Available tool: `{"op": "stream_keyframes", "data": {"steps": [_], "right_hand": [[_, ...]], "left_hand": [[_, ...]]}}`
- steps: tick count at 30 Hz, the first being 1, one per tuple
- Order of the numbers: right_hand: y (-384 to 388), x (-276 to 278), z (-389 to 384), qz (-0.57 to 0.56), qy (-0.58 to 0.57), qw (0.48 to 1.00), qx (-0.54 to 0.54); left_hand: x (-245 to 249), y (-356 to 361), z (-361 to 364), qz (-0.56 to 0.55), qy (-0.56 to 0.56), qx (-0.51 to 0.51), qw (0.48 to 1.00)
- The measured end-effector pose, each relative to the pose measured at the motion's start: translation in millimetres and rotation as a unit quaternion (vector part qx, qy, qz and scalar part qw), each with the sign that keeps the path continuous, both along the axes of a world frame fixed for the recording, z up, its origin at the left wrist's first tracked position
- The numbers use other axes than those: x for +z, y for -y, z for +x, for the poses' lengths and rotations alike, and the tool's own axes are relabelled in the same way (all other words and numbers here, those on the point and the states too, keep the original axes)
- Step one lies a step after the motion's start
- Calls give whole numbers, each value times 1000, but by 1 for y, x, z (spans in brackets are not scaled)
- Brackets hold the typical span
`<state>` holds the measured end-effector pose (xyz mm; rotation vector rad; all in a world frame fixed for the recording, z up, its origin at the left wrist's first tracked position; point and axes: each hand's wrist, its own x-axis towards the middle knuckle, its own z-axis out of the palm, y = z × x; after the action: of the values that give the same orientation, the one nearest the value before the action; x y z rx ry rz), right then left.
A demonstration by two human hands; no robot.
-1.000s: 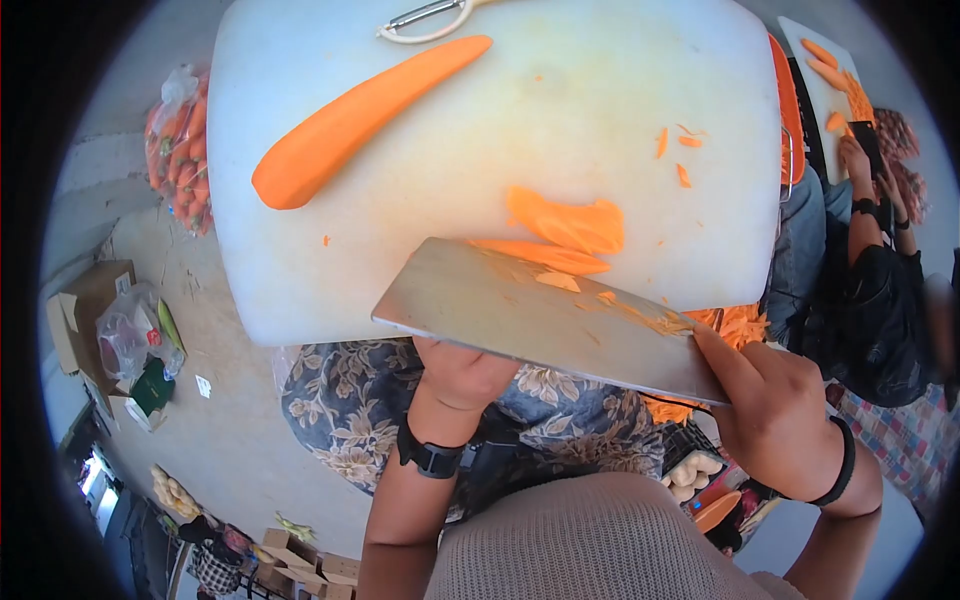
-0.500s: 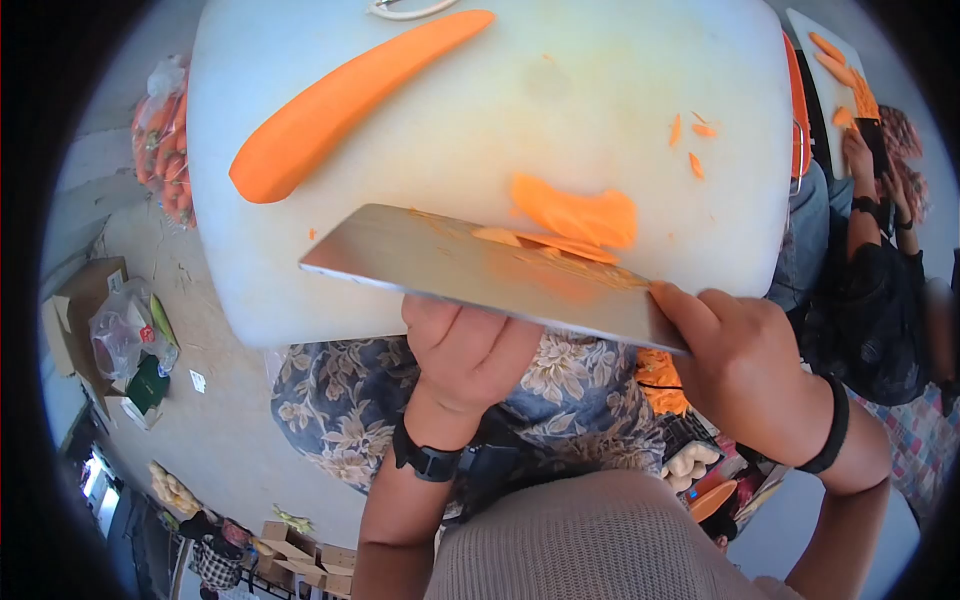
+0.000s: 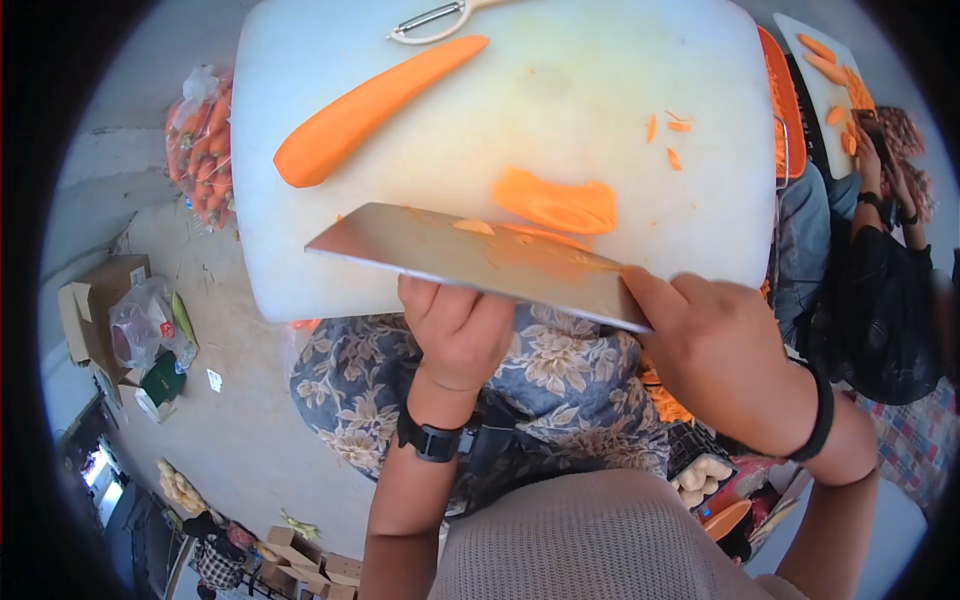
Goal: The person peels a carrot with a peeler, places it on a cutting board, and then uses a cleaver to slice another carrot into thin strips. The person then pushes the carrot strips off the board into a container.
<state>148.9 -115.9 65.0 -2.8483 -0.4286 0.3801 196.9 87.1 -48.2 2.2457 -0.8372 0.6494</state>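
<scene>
My right hand point(image 3: 715, 345) grips a wide-bladed cleaver point(image 3: 480, 262) at its right end, and the blade lies slanted over the near edge of the white cutting board point(image 3: 600, 90). Bits of carrot cling to the blade's face. My left hand point(image 3: 455, 335) is curled at the board's near edge, its fingertips hidden behind the blade; whatever they hold cannot be seen. Just beyond the blade lie thin carrot slices point(image 3: 560, 203). Farther off, a whole peeled carrot point(image 3: 375, 112) rests on the board, with a peeler point(image 3: 432, 22) above it.
Small carrot scraps point(image 3: 673, 158) lie at the board's right. A bag of carrots point(image 3: 203, 150) stands to the left, near a cardboard box point(image 3: 92, 300). Beside the board's right edge is an orange basket point(image 3: 790, 110). Another person point(image 3: 865, 290) works at a second board point(image 3: 815, 70).
The view has shifted, so the board sits lower and more of the peeler shows. The cleaver and both hands keep nearly the same pose, with the blade covering more of the slices.
</scene>
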Motion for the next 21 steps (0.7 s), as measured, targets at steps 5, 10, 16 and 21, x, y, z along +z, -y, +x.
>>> {"op": "stream_keyframes", "data": {"steps": [5, 10, 16, 21], "right_hand": [[5, 17, -16, -10, -5, 1000, -4], [17, 26, -23, -27, -28, 999, 6], [24, 30, -27, -18, -65, 998, 4], [16, 12, -12, -9, -66, 998, 2]], "left_hand": [[-4, -8, -7, -19, -62, -15, 998], [-7, -9, -8, -16, -50, -22, 998], [-8, -10, -11, -28, -71, -26, 997], [-2, -8, -3, -13, -46, -52, 997]]}}
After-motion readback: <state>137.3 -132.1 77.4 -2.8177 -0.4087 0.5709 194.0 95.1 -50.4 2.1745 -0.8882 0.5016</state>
